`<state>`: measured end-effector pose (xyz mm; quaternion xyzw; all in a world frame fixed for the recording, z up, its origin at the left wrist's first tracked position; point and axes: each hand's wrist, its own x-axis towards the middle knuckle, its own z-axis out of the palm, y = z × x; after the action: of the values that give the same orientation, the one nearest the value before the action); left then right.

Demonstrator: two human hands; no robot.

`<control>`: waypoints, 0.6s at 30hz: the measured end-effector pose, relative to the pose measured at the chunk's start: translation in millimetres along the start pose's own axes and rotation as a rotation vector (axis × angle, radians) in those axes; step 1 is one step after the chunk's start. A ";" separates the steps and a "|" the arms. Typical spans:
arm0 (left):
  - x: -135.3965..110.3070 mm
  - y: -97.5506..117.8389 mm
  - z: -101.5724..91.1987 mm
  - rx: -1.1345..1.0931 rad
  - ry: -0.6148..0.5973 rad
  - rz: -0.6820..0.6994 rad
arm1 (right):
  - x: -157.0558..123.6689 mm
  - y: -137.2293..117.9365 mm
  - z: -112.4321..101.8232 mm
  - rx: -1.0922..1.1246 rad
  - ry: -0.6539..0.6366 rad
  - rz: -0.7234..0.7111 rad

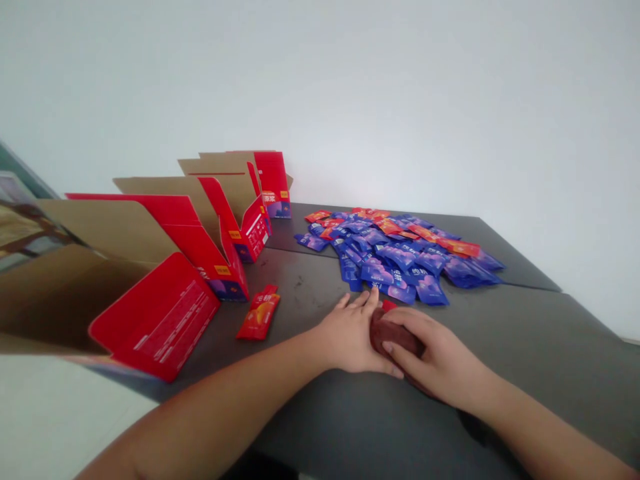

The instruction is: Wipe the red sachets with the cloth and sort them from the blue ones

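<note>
My right hand (443, 350) is closed round a bunched reddish-brown cloth (397, 337) and presses it to the dark table (300, 400). Against the cloth's left side lies my left hand (350, 339), palm down with its fingers spread and nothing in its grasp. A corner of a red pouch (389, 305) shows just beyond the cloth; the rest of it is covered. To the left of my hands, a single red-orange pouch (259, 313) rests flat on the table.
A wide heap of blue pouches (395, 260) mixed with red-orange pouches (425, 233) spreads beyond my hands. Several open red cardboard boxes (170, 320) stand in a row along the left side, flaps raised. A pale wall (400, 100) rises behind the table.
</note>
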<state>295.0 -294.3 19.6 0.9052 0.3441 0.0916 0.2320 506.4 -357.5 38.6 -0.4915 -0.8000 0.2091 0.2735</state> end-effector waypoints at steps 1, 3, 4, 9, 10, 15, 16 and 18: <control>-0.4 1.1 -0.8 -0.010 -0.008 -0.005 | -0.2 -4.2 2.2 -0.003 -0.037 -0.004; -0.9 1.6 -2.2 -0.028 -0.025 -0.015 | 2.0 -8.7 5.3 -0.021 -0.079 0.004; -1.0 1.0 -2.4 -0.034 -0.033 -0.017 | 4.1 -9.1 6.0 -0.035 -0.091 0.008; 0.0 -4.1 -0.6 -0.021 -0.035 0.001 | 16.7 -2.8 5.1 -0.111 -0.081 0.011; 0.2 -4.8 -0.8 -0.015 -0.035 0.005 | 18.7 -0.8 4.9 -0.125 -0.070 0.017; -1.0 -7.2 -9.9 -0.004 -0.107 0.001 | 25.3 11.8 5.2 -0.216 -0.019 0.096; -1.6 -8.3 -12.1 -0.003 -0.126 0.013 | 25.9 15.0 5.4 -0.243 -0.004 0.110; -2.9 -11.2 -14.8 0.003 -0.153 0.045 | 26.2 21.5 5.5 -0.290 0.031 0.129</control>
<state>281.6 -283.6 27.2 0.9174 0.3051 0.0269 0.2543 507.7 -325.0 27.4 -0.5795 -0.7841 0.1010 0.1980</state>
